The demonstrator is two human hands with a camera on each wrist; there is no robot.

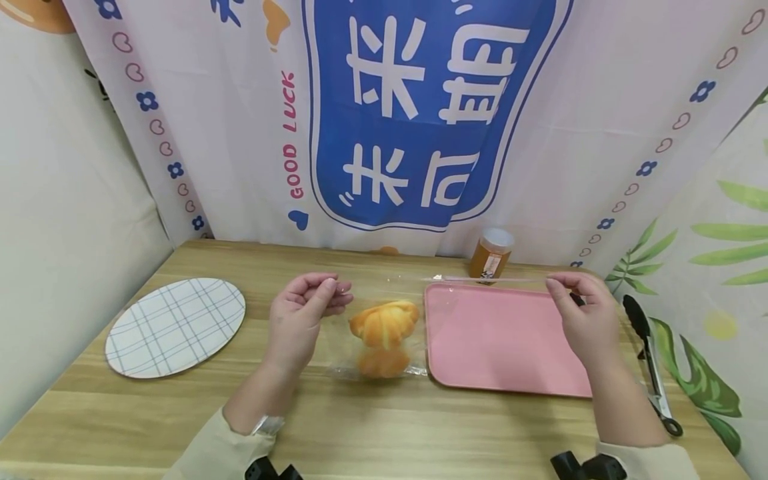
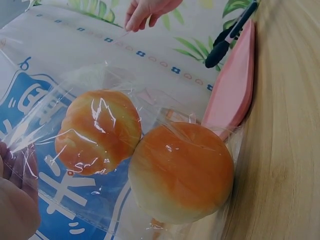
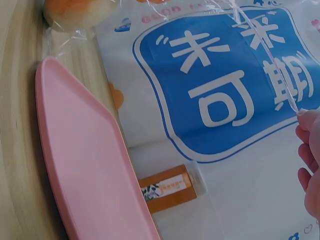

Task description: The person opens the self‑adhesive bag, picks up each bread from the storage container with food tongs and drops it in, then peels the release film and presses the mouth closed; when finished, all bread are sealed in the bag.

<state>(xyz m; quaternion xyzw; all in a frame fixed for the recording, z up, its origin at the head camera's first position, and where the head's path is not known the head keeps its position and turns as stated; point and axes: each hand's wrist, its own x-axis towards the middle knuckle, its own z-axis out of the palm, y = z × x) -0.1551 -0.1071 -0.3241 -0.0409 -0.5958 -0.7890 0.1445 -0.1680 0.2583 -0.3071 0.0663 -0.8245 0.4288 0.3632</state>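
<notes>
A clear plastic bag (image 2: 75,200) hangs upright over the table, with two bread rolls inside. The upper roll (image 1: 387,321) has a ridged, golden top; below it is a smooth round bun (image 2: 182,172). At the bag's upper left, my left hand (image 1: 300,317) pinches the film between thumb and fingers. Well to the right, my right hand (image 1: 587,320) pinches the end of a thin clear strip (image 3: 280,70). That strip runs taut from the bag's top edge across to my right fingertips. Whether it is still joined to the bag I cannot tell.
A pink tray (image 1: 498,340) lies right of the bag, partly under my right hand. Behind it stands a jar (image 1: 492,255) with a brown label or contents. Black-tipped tongs (image 1: 651,360) lie at the right edge. A checked oval mat (image 1: 177,327) lies on the left.
</notes>
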